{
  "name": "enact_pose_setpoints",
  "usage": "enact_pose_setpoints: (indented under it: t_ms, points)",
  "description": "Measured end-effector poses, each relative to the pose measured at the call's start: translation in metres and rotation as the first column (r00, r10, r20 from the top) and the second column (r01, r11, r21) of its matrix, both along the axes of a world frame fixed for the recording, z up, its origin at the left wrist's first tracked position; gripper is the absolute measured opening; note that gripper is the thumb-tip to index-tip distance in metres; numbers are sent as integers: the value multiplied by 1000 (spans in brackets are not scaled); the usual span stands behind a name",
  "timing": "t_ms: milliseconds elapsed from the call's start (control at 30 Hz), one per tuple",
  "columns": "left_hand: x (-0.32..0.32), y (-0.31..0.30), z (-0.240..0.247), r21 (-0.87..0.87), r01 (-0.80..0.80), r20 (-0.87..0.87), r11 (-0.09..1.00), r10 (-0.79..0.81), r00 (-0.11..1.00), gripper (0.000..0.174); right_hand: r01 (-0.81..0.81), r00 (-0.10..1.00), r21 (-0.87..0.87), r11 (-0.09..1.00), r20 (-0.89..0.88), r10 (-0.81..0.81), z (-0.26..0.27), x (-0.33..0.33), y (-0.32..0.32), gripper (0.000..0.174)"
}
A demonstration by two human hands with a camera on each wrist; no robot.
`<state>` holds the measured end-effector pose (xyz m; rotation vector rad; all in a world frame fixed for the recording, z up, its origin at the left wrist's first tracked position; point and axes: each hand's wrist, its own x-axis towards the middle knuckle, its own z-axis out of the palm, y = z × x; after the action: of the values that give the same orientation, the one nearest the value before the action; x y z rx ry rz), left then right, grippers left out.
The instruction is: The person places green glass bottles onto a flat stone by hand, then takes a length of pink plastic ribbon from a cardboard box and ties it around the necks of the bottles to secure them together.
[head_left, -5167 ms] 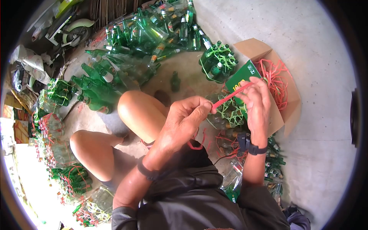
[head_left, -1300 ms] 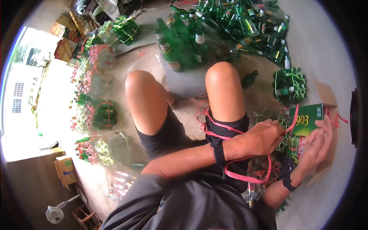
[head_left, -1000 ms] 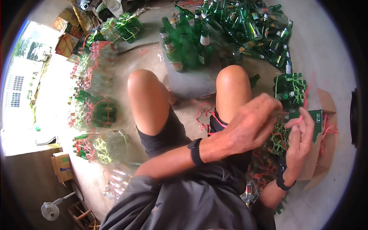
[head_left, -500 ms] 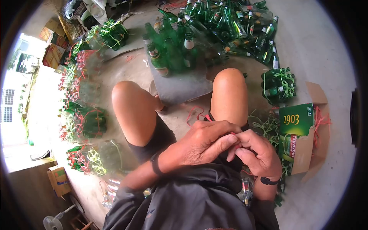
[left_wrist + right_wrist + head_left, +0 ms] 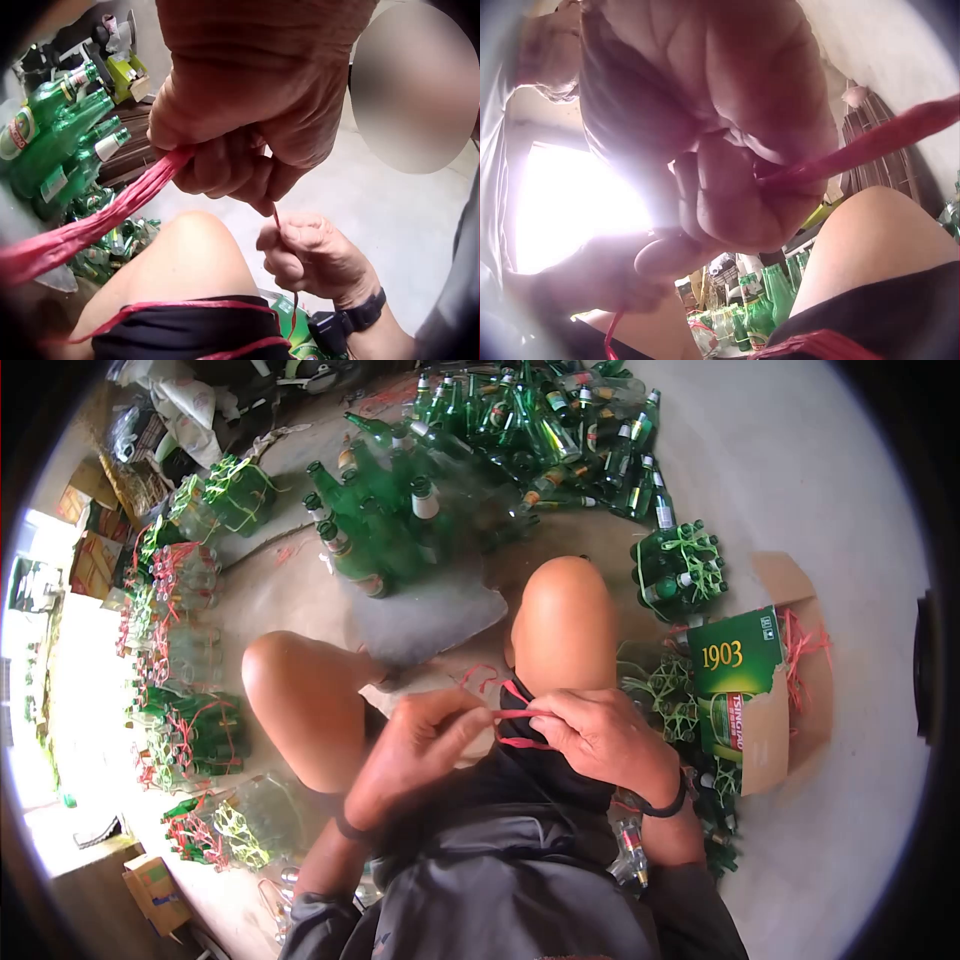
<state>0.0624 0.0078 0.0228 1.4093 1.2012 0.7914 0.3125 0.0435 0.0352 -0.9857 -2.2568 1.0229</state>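
A red plastic strip (image 5: 518,713) is stretched between the two hands above the lap. The left hand (image 5: 420,745) pinches one part with curled fingers; in the left wrist view the same hand (image 5: 247,112) has a thick bunched length of the strip (image 5: 97,217) running out of it. The right hand (image 5: 600,740) grips the strip from the other side, its fingers curled round it in the right wrist view (image 5: 727,150). More red strip (image 5: 187,304) lies across the dark shorts over the thigh.
Loose green bottles (image 5: 375,525) stand on a grey sheet (image 5: 425,622) beyond the knees, with a bottle pile (image 5: 545,435) behind. An open carton (image 5: 765,745) holding red strips stands at right, near tied bottle bundles (image 5: 680,570). Further bundles (image 5: 190,730) line the left.
Both hands, pressed together half a second ago, have drawn apart with the red strip between them. Earlier they were over by the carton at right. The head view has shifted.
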Motion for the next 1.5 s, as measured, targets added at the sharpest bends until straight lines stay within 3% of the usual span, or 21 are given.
enact_pose_setpoints:
  t_ms: [167, 300, 500, 900, 1167, 1500]
  points:
    - [-23, 9, -2, -74, -262, 92, 962, 268, 959, 19, 40, 999, 27, 999, -7, -40, -2, 5, 10, 10]
    - [-27, 18, 5, -70, -375, 107, 924, 381, 918, 26, 159, 983, -40, 986, -85, -162, -1, 5, 14, 13]
    - [-33, 26, -6, -184, -360, 198, 915, 393, 898, 27, 286, 958, 71, 956, -48, -283, -27, 13, 12, 13]
    - [-28, 37, -11, -169, -312, 226, 935, 345, 911, 24, 381, 917, 69, 922, -154, -367, -48, -1, 3, 7]
    - [-21, 42, -18, -211, -327, 279, 921, 377, 883, 22, 389, 914, 55, 920, -146, -378, -50, -8, 4, 5]
    - [-21, 44, -26, -227, -351, 221, 908, 399, 890, 19, 369, 911, 42, 928, -214, -353, -53, -9, 8, 9]
